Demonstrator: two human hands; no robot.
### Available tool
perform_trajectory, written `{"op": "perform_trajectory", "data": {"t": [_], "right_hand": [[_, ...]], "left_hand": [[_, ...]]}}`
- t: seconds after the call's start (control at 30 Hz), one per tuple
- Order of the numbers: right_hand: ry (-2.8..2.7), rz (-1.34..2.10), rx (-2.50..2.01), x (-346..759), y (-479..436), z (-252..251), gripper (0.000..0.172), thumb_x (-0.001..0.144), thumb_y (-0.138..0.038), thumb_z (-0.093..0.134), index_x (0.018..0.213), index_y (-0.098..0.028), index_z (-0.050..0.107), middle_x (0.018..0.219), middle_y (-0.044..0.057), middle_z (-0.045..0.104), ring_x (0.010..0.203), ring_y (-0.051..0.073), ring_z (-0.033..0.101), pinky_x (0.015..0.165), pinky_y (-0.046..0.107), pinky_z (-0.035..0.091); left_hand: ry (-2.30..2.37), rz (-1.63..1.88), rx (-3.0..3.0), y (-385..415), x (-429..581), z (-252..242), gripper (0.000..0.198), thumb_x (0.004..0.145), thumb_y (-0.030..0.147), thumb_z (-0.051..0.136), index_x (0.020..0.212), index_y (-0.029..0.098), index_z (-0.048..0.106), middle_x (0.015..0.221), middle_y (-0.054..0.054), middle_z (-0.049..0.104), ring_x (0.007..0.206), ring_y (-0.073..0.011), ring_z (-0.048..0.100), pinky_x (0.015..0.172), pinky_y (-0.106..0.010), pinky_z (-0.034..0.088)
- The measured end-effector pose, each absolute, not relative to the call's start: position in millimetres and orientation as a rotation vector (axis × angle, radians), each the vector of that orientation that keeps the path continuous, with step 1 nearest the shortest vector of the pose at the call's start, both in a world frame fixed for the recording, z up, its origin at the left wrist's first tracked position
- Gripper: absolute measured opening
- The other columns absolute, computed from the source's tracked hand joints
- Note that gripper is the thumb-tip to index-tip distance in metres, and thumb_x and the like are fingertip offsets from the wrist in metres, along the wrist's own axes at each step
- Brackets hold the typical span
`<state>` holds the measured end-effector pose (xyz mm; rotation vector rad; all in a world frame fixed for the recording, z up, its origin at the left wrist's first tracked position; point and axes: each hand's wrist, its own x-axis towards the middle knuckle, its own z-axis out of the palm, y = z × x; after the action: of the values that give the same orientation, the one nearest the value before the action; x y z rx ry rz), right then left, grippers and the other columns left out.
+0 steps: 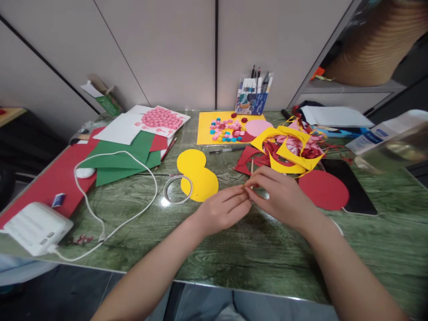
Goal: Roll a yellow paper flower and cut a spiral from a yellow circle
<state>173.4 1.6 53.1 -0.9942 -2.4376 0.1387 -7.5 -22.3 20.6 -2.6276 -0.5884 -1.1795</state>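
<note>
My left hand (223,209) and my right hand (279,196) meet over the green wood-grain table (254,254), fingertips pinched together. A thin wooden stick (252,166) rises from the pinch of my right hand. What my left fingers pinch is too small to make out. Just beyond my left hand lie two overlapping yellow paper circles (197,174) and a ring of white tape (178,189). To the right of my right hand lies a red paper circle (323,189).
Yellow and red paper offcuts (290,149) pile behind the hands, beside a yellow sheet with small coloured rolls (225,129). Green (129,156) and red (50,178) sheets, a white power bank (36,227) with cable and a pen holder (254,96) stand around. A black tablet (354,187) lies right.
</note>
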Motion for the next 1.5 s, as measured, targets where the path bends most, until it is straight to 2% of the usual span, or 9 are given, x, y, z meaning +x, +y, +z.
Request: {"op": "perform_trajectory", "data": {"t": [0.4,0.53,0.77,1.1,1.5], "right_hand": [[-2.483,0.296,-1.034,176,4,53,0.007,0.080,-0.011,0.055,0.076,-0.016,0.057,0.078,0.003,0.056,0.073,0.017,0.056,0.066,0.027,0.045],[-2.478,0.374,-1.041,176,5,56,0.008,0.078,-0.010,0.056,0.074,-0.016,0.056,0.077,0.002,0.055,0.070,0.015,0.055,0.064,0.026,0.044],[-2.457,0.500,-1.041,179,6,59,0.008,0.077,-0.011,0.058,0.074,-0.017,0.055,0.078,0.001,0.055,0.070,0.014,0.055,0.064,0.023,0.044],[-2.438,0.672,-1.033,182,7,63,0.008,0.077,-0.013,0.058,0.073,-0.019,0.056,0.079,0.001,0.059,0.073,0.014,0.059,0.067,0.024,0.046],[-2.423,0.464,-1.047,182,5,65,0.007,0.081,-0.016,0.058,0.075,-0.019,0.059,0.081,0.004,0.063,0.076,0.016,0.061,0.066,0.026,0.048]], "left_hand": [[-0.492,-1.112,-2.585,-21,-8,19,0.005,0.079,0.009,0.059,0.081,0.007,0.063,0.081,-0.010,0.072,0.088,-0.0190,0.068,0.088,-0.030,0.055],[-0.497,-1.156,-2.625,-22,-9,17,0.008,0.080,0.008,0.057,0.086,0.008,0.062,0.085,-0.010,0.072,0.092,-0.0174,0.066,0.092,-0.029,0.053],[-0.518,-1.256,-2.734,-23,-9,16,0.013,0.082,0.006,0.053,0.091,0.004,0.061,0.087,-0.012,0.072,0.096,-0.0198,0.065,0.092,-0.032,0.053],[-0.680,-1.469,-2.839,-27,-6,9,0.019,0.084,0.005,0.049,0.097,0.009,0.061,0.090,-0.008,0.071,0.100,-0.0157,0.061,0.090,-0.028,0.053],[-0.720,-1.461,-2.843,-25,-9,11,0.021,0.084,0.007,0.048,0.101,0.011,0.059,0.094,-0.009,0.071,0.102,-0.0162,0.061,0.090,-0.034,0.053]]}}
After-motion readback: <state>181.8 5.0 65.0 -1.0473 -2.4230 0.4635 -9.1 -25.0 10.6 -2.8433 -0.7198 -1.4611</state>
